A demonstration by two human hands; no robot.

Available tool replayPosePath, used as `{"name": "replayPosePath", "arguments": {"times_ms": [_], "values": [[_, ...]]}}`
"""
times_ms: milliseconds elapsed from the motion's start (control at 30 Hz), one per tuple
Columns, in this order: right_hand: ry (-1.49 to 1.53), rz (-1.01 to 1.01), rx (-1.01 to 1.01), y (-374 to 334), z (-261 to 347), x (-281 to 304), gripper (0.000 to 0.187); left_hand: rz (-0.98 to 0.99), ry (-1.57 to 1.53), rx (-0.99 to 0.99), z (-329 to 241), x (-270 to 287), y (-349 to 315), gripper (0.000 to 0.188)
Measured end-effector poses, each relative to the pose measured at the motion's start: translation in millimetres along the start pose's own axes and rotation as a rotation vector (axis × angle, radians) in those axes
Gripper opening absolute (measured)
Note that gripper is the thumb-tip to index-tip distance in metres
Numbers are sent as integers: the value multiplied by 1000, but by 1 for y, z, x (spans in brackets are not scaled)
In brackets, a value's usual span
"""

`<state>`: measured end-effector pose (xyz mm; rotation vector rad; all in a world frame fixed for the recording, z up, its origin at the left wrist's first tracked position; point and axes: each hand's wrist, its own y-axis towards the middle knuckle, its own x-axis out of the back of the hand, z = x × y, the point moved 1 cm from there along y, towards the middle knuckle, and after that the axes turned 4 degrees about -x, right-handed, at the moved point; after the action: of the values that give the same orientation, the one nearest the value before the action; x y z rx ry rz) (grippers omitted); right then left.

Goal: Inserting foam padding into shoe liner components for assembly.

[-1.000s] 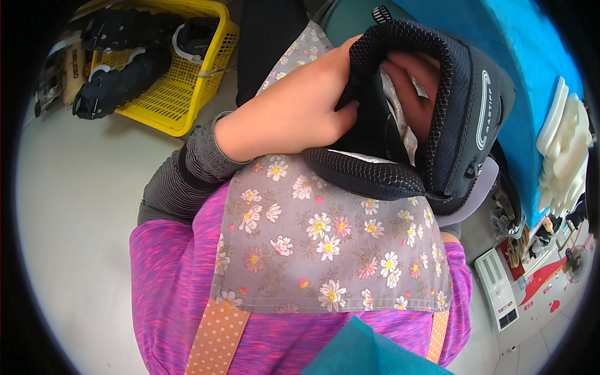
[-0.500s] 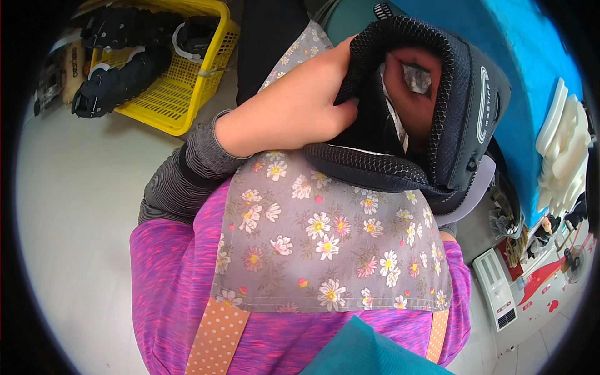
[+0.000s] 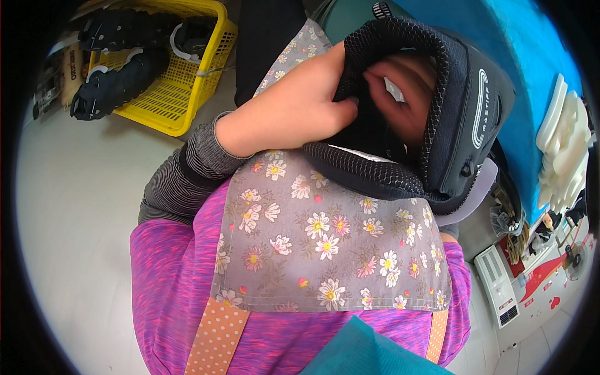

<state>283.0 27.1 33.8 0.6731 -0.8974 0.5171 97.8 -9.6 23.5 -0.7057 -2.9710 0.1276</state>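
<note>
A black padded boot (image 3: 459,119) with a mesh-lined collar lies over my lap, its wide opening facing me. At the opening's left side, my left hand (image 3: 315,103) grips the collar, thumb bent inward and the other fingers hidden behind the edge. Inside the opening shows my right hand (image 3: 406,94), with thumb and fingers curled toward each other in a loop. What its fingertips hold, if anything, I cannot make out, and its wrist and forearm are hidden by the boot. Beneath the boot a grey flowered apron (image 3: 331,250) covers my lap.
On the floor at the far left stands a yellow plastic basket (image 3: 181,119) with several black boots (image 3: 119,81) in and over it. A blue covered surface (image 3: 500,44) lies at the right, with stacked white moulded pieces (image 3: 565,150) on it. A pale lilac flap (image 3: 472,200) sticks out beneath the boot.
Inside the boot my right hand has shifted left, its fingertips nearer the left collar. The boot has tilted slightly, its lower edge dropping. My left hand keeps its grip almost in place.
</note>
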Motion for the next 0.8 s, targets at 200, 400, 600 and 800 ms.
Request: {"name": "replayPosePath", "arguments": {"times_ms": [200,400,600,800], "values": [[148,-40,-23,0,-9,-3,23,55,-173,55,4,-1,2,53],[455,52,-374,-12,-9,-5,24,43,-3,-8,-5,0,0,59],[102,-187,-256,-13,-4,-2,22,106,-29,84,-8,5,0,55],[699,-85,-515,-11,-24,-5,22,49,-210,115,-5,4,-6,52]]}}
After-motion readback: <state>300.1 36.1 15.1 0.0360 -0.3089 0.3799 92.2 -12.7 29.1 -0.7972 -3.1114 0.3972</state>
